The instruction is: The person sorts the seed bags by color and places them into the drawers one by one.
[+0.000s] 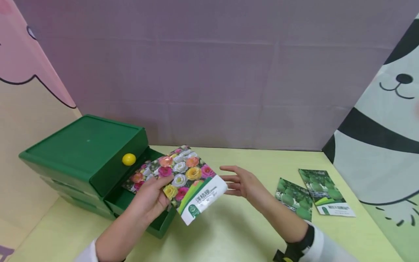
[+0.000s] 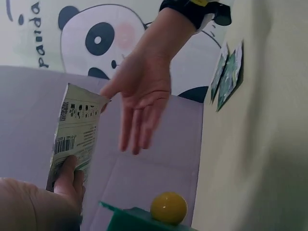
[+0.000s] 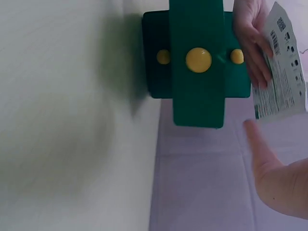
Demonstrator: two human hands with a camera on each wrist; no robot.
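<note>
My left hand (image 1: 152, 194) grips a flower seed packet (image 1: 193, 174) by its left edge, thumb on the printed front. The packet shows colourful blooms and a white lower band; its text-covered back (image 2: 79, 127) faces the left wrist camera. Just right of it, my right hand (image 1: 247, 183) is held in the air with fingers extended, holding nothing. Whether a fingertip touches the packet's corner I cannot tell. Behind the left hand, a similar flower print (image 1: 137, 179) shows over the pulled-out drawer (image 1: 158, 229) of a green drawer box (image 1: 85, 145); the wrist hides part of it.
On the table's right side lie two seed packets with green fruit pictures, a nearer one (image 1: 296, 200) and a farther one (image 1: 325, 191). A yellow knob (image 1: 129, 159) sticks out from the box's upper drawer. A purple-grey cloth (image 1: 216, 80) hangs behind the table.
</note>
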